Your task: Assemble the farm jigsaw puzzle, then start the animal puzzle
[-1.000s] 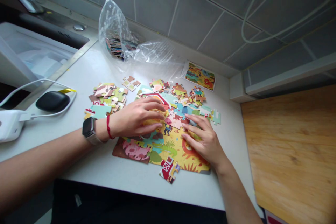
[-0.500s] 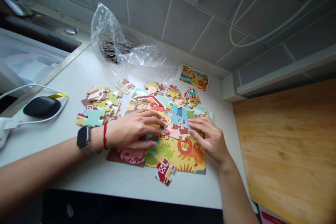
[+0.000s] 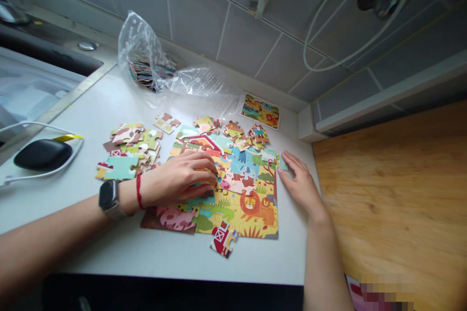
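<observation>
Animal jigsaw puzzle [image 3: 233, 196] on white countertop [image 3: 153, 258], lion-and-crocodile section [image 3: 255, 210] joined. Unplaced: left-side pile of loose pieces [image 3: 126, 163], others [image 3: 205, 125] along the far edge, barn piece [image 3: 222, 238] overlapping the near edge. Your left hand [image 3: 186, 176], fingers bent, hides part of the puzzle; grasp can't be told. Your right hand [image 3: 299, 181] has fingertips at a pale-green piece [image 3: 283, 163] near the far right corner; pinch unclear. Plastic bag [image 3: 140, 41] and picture card [image 3: 260, 109] lie behind.
</observation>
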Demonstrator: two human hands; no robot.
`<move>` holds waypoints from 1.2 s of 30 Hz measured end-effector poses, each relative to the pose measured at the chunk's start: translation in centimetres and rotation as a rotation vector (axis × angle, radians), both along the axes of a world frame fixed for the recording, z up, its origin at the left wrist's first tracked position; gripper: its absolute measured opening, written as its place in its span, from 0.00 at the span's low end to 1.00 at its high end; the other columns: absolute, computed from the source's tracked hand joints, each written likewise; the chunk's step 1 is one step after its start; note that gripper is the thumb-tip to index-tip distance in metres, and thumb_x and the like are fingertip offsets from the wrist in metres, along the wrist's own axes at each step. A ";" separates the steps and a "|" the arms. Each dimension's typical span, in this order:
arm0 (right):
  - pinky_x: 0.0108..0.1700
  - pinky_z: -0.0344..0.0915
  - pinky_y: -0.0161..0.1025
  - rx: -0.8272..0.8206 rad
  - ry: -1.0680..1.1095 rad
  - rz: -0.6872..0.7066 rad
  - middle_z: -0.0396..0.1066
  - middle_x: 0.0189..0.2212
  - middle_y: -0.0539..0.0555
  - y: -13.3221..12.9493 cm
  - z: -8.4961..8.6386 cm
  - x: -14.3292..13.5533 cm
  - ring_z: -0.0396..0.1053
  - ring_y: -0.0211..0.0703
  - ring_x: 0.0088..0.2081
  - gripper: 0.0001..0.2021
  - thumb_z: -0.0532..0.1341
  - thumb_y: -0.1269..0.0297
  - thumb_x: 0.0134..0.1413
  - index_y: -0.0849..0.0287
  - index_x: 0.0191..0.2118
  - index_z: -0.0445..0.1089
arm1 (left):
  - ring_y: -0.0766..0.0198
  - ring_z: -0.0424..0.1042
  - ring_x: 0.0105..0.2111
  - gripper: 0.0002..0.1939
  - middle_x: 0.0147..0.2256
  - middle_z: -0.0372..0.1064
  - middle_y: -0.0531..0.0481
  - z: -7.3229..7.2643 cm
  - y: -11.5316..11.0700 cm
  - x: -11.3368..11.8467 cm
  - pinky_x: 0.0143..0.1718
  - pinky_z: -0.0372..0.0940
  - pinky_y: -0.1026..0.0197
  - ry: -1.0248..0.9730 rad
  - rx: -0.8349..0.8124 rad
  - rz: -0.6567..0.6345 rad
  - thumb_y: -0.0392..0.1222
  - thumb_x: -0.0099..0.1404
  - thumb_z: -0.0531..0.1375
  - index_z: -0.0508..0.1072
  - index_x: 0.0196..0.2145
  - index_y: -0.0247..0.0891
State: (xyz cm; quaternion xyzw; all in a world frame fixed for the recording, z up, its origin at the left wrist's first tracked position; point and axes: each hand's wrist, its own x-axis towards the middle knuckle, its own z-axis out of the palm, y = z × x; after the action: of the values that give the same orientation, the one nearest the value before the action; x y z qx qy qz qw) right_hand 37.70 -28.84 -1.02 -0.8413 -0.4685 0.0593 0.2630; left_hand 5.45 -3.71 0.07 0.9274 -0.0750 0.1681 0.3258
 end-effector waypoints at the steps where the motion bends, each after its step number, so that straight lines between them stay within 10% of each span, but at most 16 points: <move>1: 0.71 0.62 0.62 -0.021 0.015 0.015 0.73 0.65 0.62 -0.1 0.1 0.1 0.68 0.61 0.68 0.26 0.64 0.49 0.64 0.54 0.63 0.76 | 0.55 0.75 0.53 0.09 0.48 0.79 0.45 0.1 0.0 0.0 0.60 0.68 0.52 0.000 -0.003 -0.001 0.41 0.78 0.60 0.81 0.49 0.43; 14: 0.62 0.70 0.54 0.070 0.152 -0.026 0.76 0.52 0.61 0.0 0.7 0.7 0.76 0.55 0.53 0.26 0.68 0.48 0.57 0.54 0.58 0.77 | 0.55 0.75 0.51 0.10 0.47 0.79 0.45 0.5 0.1 0.1 0.58 0.69 0.52 0.007 -0.002 -0.018 0.41 0.80 0.58 0.81 0.48 0.43; 24: 0.48 0.76 0.52 -0.060 0.156 -0.327 0.80 0.39 0.62 -1.3 0.0 2.3 0.78 0.56 0.41 0.27 0.72 0.39 0.44 0.58 0.41 0.79 | 0.57 0.76 0.51 0.11 0.48 0.79 0.45 0.2 0.1 0.1 0.57 0.68 0.54 -0.001 -0.001 -0.008 0.42 0.80 0.58 0.81 0.48 0.43; 36: 0.54 0.74 0.54 -0.007 0.115 -0.340 0.77 0.49 0.65 -1.1 -0.1 2.3 0.77 0.57 0.45 0.27 0.68 0.43 0.49 0.59 0.48 0.81 | 0.56 0.76 0.51 0.11 0.48 0.79 0.44 0.4 0.1 0.1 0.56 0.69 0.54 -0.004 0.018 0.002 0.42 0.80 0.57 0.80 0.50 0.41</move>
State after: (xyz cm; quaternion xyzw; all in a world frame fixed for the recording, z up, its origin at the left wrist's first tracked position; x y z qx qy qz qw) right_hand 40.00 -29.92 -1.15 -0.9045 -0.3036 0.0635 0.2927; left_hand 5.55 -3.65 0.51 0.9300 -0.0763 0.1696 0.3169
